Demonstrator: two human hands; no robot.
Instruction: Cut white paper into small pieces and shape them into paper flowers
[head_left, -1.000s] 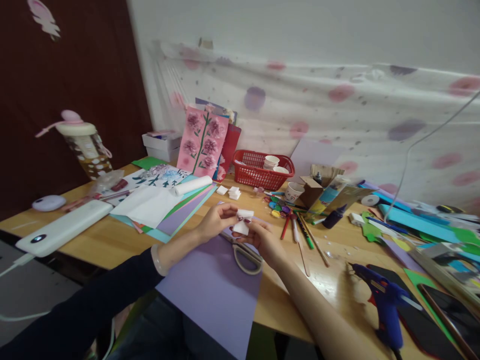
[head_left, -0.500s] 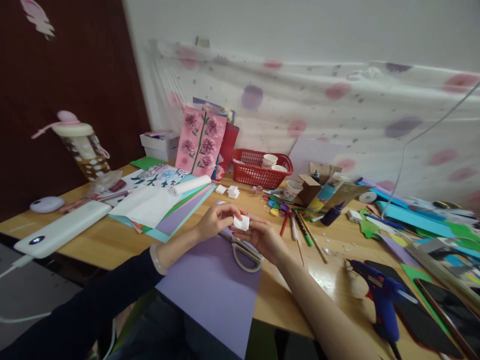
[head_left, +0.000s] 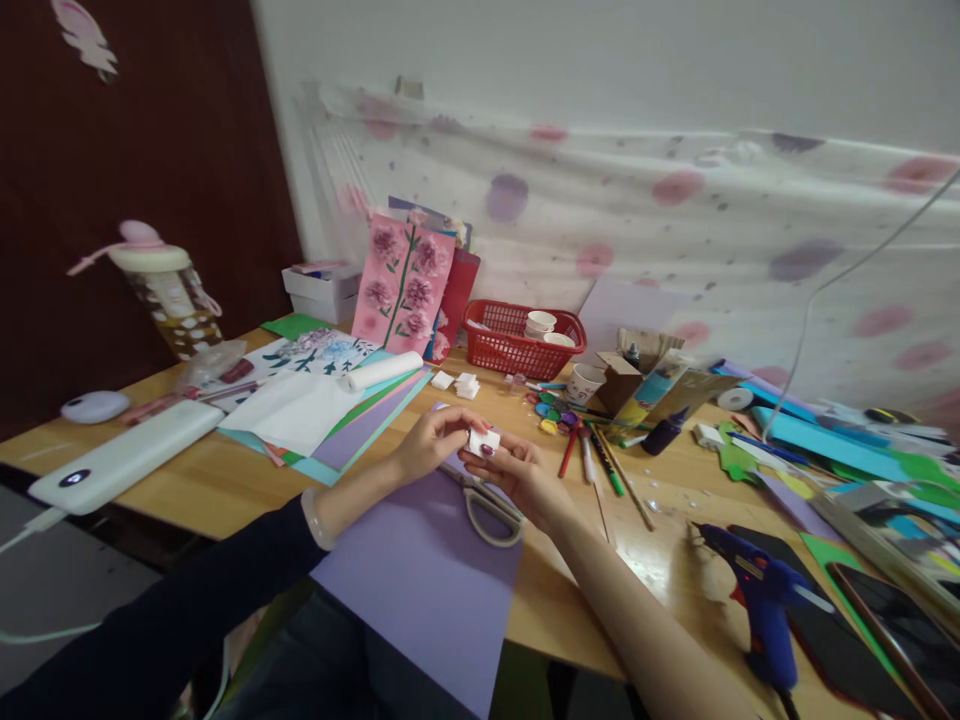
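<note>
Paper [head_left: 484, 438], a small white piece, is held in the air above the table [head_left: 566, 610], between the two hands of the person. The left hand [head_left: 426, 445] has its thumb and fingers pressed together on the left side of this piece. The right hand [head_left: 529, 475] grips it from the other side, and one dark nail lies on the white front. How many layers the piece has, I cannot tell, because it is too small.

Below the hands there is a purple sheet [head_left: 420, 590], whose near part reaches over the table edge, above the person's legs. On this sheet lie scissors [head_left: 471, 508], with the handle towards the right and the blades partly hidden by the hands. Beyond the hands stands a little stack of white squares [head_left: 467, 386], and a single square [head_left: 442, 380] lies just to the left of it. Farther back, by the wall, a red basket [head_left: 487, 350] contains white cups [head_left: 540, 322].

On the left, a white roll [head_left: 385, 371] rests upon coloured sheets [head_left: 367, 420]. On the right of the hands lie a red pen [head_left: 570, 450] and a green pen [head_left: 616, 480]; well apart from them, a blue glue gun [head_left: 769, 600] lies near a phone [head_left: 892, 610].
</note>
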